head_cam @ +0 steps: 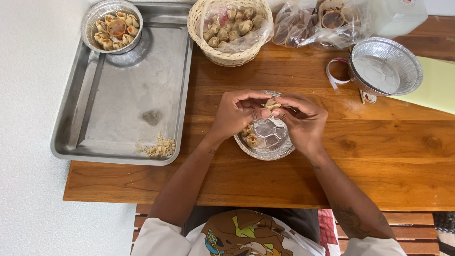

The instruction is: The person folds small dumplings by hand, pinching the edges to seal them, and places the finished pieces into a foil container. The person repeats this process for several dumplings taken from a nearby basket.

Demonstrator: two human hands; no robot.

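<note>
Bright, even daylight; soft shadows, mild glare on foil, sharp focus throughout.

The person is wearing a white short-sleeved shirt bearing a colourful cartoon print in brown, yellow and teal; a dark tattoo is showing on the right forearm.

One head-worn camera looks steeply down, close over the wooden table and steel tray.
</note>
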